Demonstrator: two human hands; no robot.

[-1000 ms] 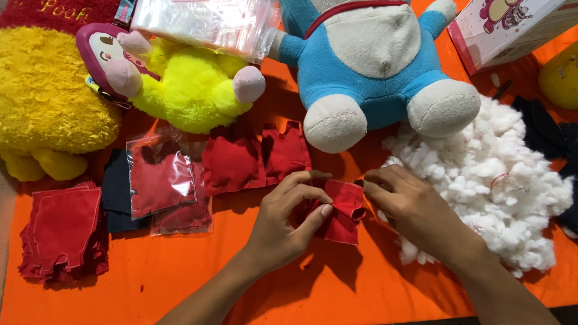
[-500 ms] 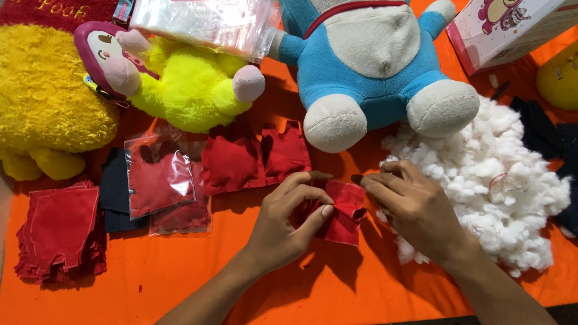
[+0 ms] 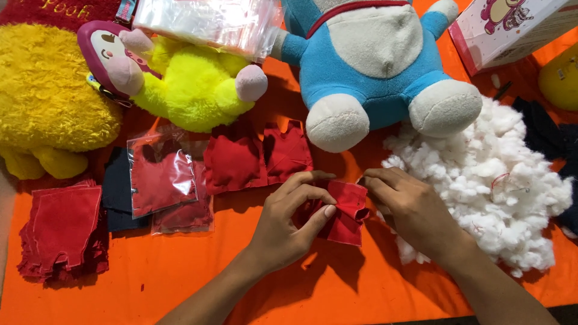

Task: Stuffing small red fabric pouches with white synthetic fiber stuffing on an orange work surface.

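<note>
Near the table's (image 3: 150,289) centre, left hand (image 3: 289,225) pinches a red cloth pouch (image 3: 343,210) open while right hand (image 3: 409,207) grips its 3 o'clock edge. White stuffing (image 3: 481,180) waits at 3 o'clock; the pouch looks unfilled. Finished red pieces (image 3: 256,156) lie at 11 o'clock.

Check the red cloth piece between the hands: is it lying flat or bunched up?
Bunched up. The red cloth piece is gathered into folds at its top edge, pinched by the left hand, with the right hand at its other side.
</note>
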